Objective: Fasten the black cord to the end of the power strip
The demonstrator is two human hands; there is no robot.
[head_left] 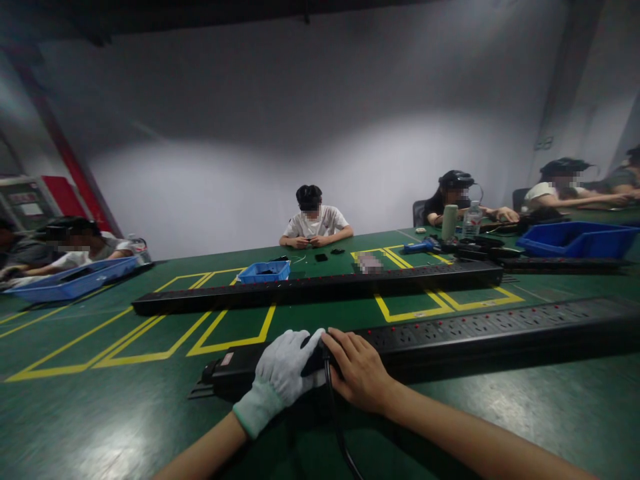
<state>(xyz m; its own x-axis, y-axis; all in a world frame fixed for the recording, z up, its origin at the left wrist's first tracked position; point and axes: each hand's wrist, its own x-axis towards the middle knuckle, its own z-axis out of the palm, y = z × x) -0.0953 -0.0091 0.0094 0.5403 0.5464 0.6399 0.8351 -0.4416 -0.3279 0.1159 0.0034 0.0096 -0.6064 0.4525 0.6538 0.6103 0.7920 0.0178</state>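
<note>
A long black power strip (465, 330), with a row of sockets and small red dots, lies across the green table before me. My left hand (285, 367), in a white knit glove, is closed over its left part, thumb and fingers round the body. Bare and touching the glove's fingertips, my right hand (357, 370) presses its bent fingers together at the top of a black cable (336, 417). That cable hangs down between my hands toward the table's front. Its upper end is hidden by my fingers, so whether it sits in a socket cannot be seen.
A second black power strip (330, 285) lies farther back. Blue bins (265, 272) stand behind it, at far left and at right (575, 237). A blue hand tool (423, 245), green flask (449, 222) and clear bottle (471, 220) are at the back right. Several people sit around the table.
</note>
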